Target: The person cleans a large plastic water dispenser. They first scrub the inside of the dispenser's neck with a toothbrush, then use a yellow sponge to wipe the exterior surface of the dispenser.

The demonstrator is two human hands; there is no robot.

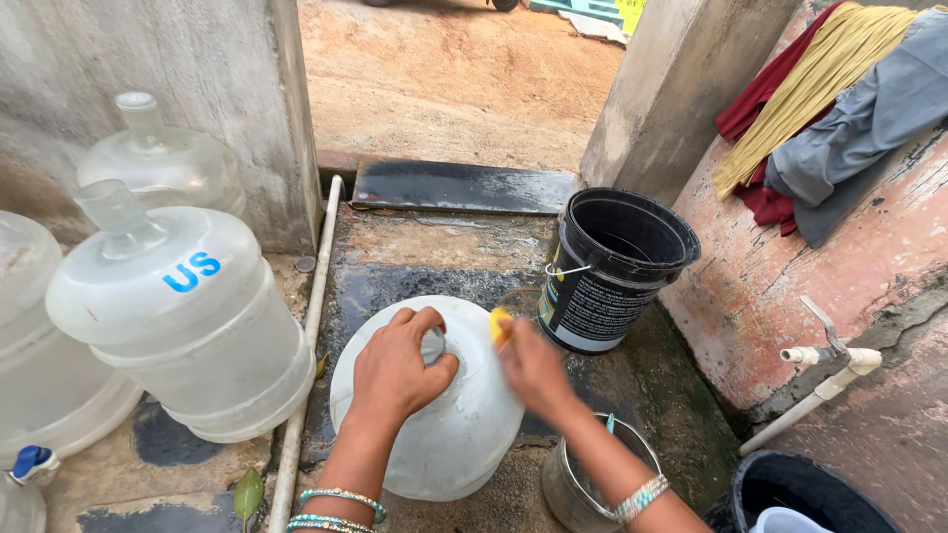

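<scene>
A large translucent water jug (444, 434) stands on the wet floor in front of me. My left hand (400, 370) is closed around its neck at the top. My right hand (533, 370), blurred by motion, holds a small yellow scrubber (500, 326) against the jug's upper right shoulder. Both wrists wear beaded bangles.
A black bucket (612, 266) stands just right of the jug, a small metal pot (583, 484) below it. Several more large jugs (188, 316) crowd the left by a white pipe (308, 336). A tap (825, 360) juts from the pink wall; clothes (839, 99) lie on top.
</scene>
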